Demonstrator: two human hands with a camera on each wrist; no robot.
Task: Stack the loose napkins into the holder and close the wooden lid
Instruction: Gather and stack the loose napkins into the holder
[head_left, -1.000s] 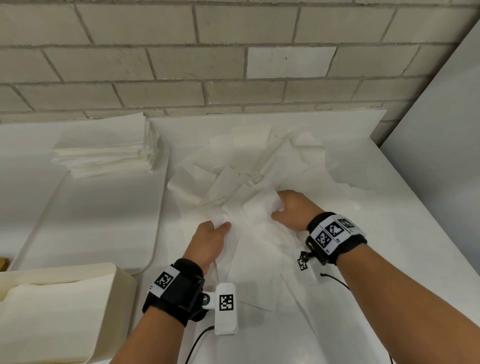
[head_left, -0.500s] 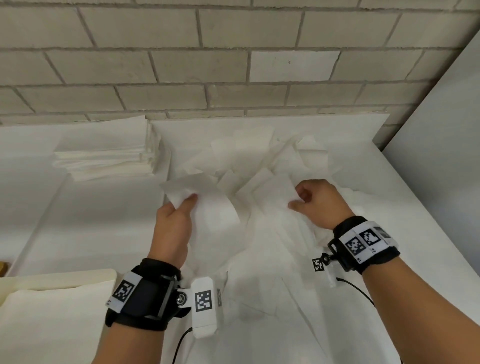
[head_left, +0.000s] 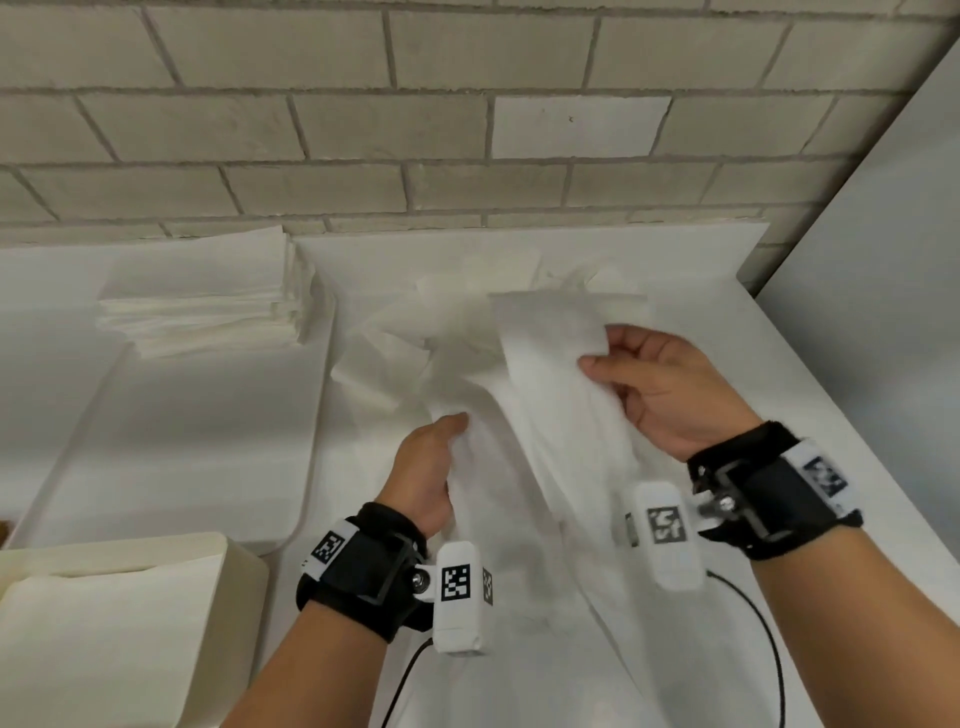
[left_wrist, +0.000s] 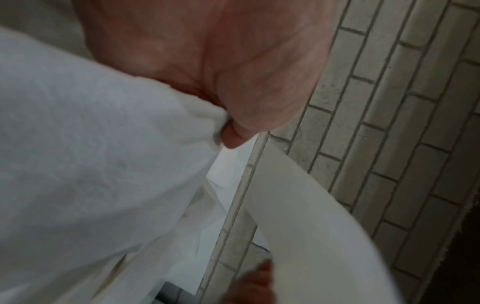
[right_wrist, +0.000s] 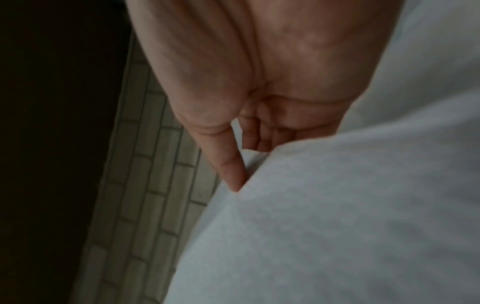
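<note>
Loose white napkins (head_left: 395, 358) lie in a heap on the white table. My left hand (head_left: 441, 441) grips one napkin (head_left: 483, 483) by its left edge, thumb on top; the left wrist view shows the thumb (left_wrist: 233, 139) pinching the napkin (left_wrist: 103, 164). My right hand (head_left: 602, 353) pinches another napkin (head_left: 550, 353) at its right edge, raised above the heap, and its thumb (right_wrist: 231, 170) presses that sheet (right_wrist: 337, 226). The two held sheets overlap between the hands. The cream holder (head_left: 239, 566) stands at bottom left, open, with napkins inside. I see no lid.
A neat stack of napkins (head_left: 202, 306) sits at the far end of a white tray (head_left: 182, 467) on the left. A brick wall (head_left: 467, 130) runs behind the table, and a grey panel (head_left: 883, 312) closes the right side.
Both hands lifted napkins out of the heap. The left hand drew its sheet in toward the middle; the right hand rose and turned palm-up with its sheet.
</note>
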